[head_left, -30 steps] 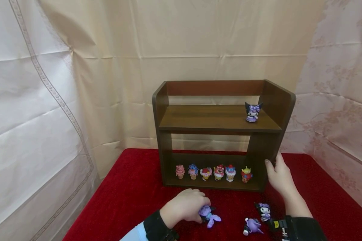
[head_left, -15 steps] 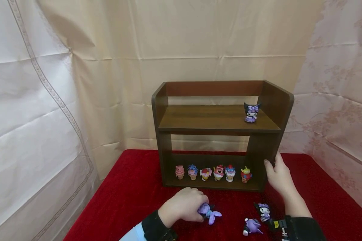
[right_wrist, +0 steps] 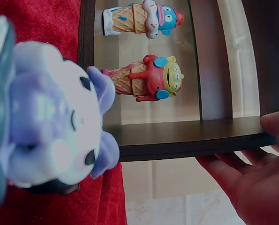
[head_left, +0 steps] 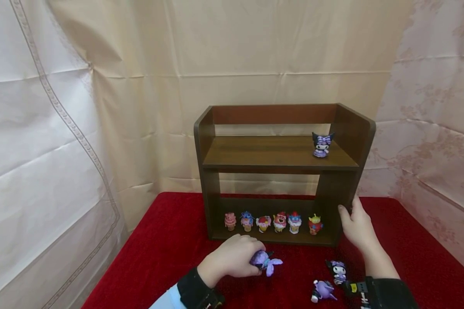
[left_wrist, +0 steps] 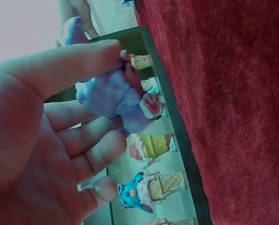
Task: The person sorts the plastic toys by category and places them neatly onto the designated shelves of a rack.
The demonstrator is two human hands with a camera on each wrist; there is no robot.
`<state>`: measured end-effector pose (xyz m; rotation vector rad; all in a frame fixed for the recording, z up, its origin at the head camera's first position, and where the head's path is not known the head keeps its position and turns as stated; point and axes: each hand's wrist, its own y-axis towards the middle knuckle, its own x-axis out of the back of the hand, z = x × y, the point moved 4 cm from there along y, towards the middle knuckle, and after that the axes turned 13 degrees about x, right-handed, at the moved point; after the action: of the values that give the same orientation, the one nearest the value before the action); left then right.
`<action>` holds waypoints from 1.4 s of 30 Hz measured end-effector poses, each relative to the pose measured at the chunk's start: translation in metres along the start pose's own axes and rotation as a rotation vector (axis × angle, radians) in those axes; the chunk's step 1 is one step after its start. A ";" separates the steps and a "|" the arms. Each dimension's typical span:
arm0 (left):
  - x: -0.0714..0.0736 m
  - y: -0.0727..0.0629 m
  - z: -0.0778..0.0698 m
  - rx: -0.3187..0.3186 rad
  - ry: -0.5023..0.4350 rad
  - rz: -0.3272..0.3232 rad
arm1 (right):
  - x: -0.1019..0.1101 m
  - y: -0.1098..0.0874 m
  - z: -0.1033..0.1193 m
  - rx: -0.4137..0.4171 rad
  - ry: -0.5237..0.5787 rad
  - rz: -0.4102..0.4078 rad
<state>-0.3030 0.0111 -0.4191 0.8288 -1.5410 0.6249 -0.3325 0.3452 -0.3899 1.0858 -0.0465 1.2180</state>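
Left hand [head_left: 236, 256] reaches in from the lower left, back of hand facing the head camera, thumb and fingers pinching a purple toy [head_left: 270, 263] over the red cloth [head_left: 170, 249], in front of the shelf. Right hand [head_left: 358, 226], arm extended, grips the right side panel [head_left: 349, 189] of the brown shelf [head_left: 280, 167]. Toy count: one pinched, two purple ones [head_left: 325, 290] on cloth, one black-eared toy [head_left: 322, 146] on upper board, six small figures [head_left: 279, 222] on lower board.
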 end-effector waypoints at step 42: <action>0.047 -0.012 0.008 0.004 -0.907 -0.207 | -0.001 0.000 0.001 0.017 -0.016 -0.004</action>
<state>-0.2994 -0.0093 -0.3744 1.3590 -2.2079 0.0702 -0.3321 0.3444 -0.3901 1.1096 -0.0464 1.2083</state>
